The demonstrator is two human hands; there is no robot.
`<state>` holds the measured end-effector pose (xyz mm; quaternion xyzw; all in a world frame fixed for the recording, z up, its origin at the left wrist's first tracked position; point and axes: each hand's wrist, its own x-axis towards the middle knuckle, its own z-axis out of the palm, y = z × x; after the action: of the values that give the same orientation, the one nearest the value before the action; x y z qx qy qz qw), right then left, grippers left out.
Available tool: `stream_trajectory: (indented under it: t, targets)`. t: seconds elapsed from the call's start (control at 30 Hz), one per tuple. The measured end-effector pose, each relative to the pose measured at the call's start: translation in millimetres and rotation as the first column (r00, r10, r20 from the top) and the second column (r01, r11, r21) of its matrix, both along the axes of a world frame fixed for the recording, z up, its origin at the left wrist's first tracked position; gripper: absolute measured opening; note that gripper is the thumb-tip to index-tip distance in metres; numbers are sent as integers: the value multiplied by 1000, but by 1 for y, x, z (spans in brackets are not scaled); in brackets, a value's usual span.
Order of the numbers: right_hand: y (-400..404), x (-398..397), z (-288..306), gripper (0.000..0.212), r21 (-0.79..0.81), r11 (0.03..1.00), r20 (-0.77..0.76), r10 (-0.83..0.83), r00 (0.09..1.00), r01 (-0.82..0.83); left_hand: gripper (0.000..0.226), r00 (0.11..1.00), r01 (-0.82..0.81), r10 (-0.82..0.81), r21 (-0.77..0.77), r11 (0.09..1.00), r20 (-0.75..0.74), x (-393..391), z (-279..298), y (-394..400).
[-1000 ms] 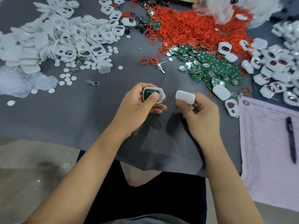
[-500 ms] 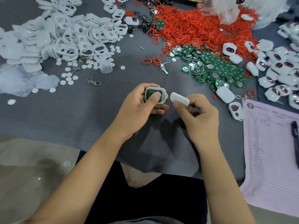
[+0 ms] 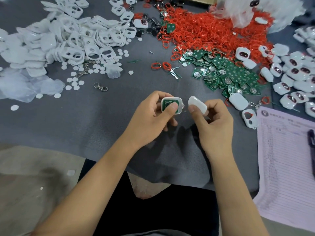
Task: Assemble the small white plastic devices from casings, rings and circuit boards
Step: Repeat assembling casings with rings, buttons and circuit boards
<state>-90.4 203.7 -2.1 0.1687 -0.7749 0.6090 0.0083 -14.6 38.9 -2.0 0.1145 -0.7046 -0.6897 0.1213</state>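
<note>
My left hand [image 3: 153, 116] grips a white casing half [image 3: 179, 103] that has a green circuit board seated in it, with the thumb pressing on the board. My right hand [image 3: 213, 123] pinches a plain white casing cover [image 3: 197, 103] between thumb and fingers, tilted, a short gap to the right of the open half. Both parts are held just above the grey mat [image 3: 102, 120]. A pile of red rings [image 3: 213, 29] and a heap of green circuit boards [image 3: 230, 72] lie further back.
White casing fronts [image 3: 71, 41] and small white discs [image 3: 75, 82] cover the back left. Finished white devices [image 3: 293, 74] crowd the far right. A metal clasp [image 3: 100, 87] lies alone on the mat. A pink lined sheet [image 3: 286, 167] with a pen [image 3: 311, 150] is at the right edge.
My right hand has brought the white cover closer to the casing half and tilted it. My left thumb stays pressed on the board.
</note>
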Motion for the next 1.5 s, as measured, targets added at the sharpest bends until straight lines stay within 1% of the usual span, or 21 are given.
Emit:
stream_trajectory:
  t: [0.07,0.1,0.13,0.2,0.27,0.37,0.43,0.5,0.63,0.83,0.93,0.97,1.07,1.1,1.13,1.3,1.5]
  targets:
    - [0,0,0,21,-83,996,34,15,999,-12,11,1000,-3,3,-94,996,3,0,-2,-1]
    - [-1,1,1,20,-135,991,54,33,998,-26,11,1000,-5,5,-98,995,5,0,-3,-2]
    - [-1,1,2,24,-176,984,68,50,996,-37,11,1000,-5,5,-79,997,8,0,-3,-3]
    - [-1,3,4,32,-229,972,82,71,994,-51,11,1000,7,-7,9,1000,16,-2,-2,-4]
    - [-1,4,4,29,-267,961,98,96,991,-67,15,999,14,-18,128,992,29,-3,0,-4]
    - [-2,5,4,33,-319,944,152,144,978,-90,23,998,28,-43,290,957,47,-5,3,-6]
    - [-2,5,4,39,-340,933,175,187,967,-119,28,997,34,-59,360,932,57,-5,5,-8]
    - [-1,5,4,41,-346,927,180,218,959,-146,33,995,37,-70,393,919,71,-6,7,-9]
    - [-2,7,5,39,-389,909,179,234,956,-149,38,992,36,-85,444,895,90,-7,9,-10]
    - [-7,11,7,41,-388,905,144,248,958,-176,38,987,60,-119,447,892,106,-7,11,-10]
    - [-10,13,6,43,-341,919,114,247,962,-196,40,985,82,-139,433,897,102,-6,9,-11]
    - [-11,12,6,42,-289,936,81,231,970,-199,40,984,87,-144,432,897,101,-6,9,-11]
    - [-10,9,5,40,-43,976,-126,207,970,-214,40,983,112,-164,430,896,86,-6,8,-12]
    - [-10,8,5,40,6,975,-172,218,961,-220,40,982,120,-171,432,894,81,-6,8,-12]
    - [-10,8,6,41,29,973,-186,231,955,-230,39,982,123,-173,438,891,78,-6,8,-12]
    - [-12,9,9,40,50,960,-170,281,945,-277,44,982,125,-176,451,884,73,-5,10,-11]
    - [-12,9,11,39,79,960,-134,278,951,-269,45,984,122,-169,456,882,62,-4,10,-11]
